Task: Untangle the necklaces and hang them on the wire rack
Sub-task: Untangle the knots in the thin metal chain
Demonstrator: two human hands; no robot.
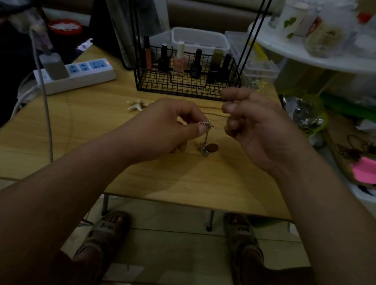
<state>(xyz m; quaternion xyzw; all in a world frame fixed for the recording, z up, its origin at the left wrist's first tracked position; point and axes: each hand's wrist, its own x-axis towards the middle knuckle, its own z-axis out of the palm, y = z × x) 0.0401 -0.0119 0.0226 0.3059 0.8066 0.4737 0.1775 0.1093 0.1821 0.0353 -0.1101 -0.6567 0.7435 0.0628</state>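
Silvery twisted chain (216,127), knotted, pinched taut between curled left hand (172,125) and curled right hand (256,128)

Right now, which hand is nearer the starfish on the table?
Left. The left hand pinches the tangled necklaces just right of the starfish; the right hand pinches them farther right, beyond the left hand.
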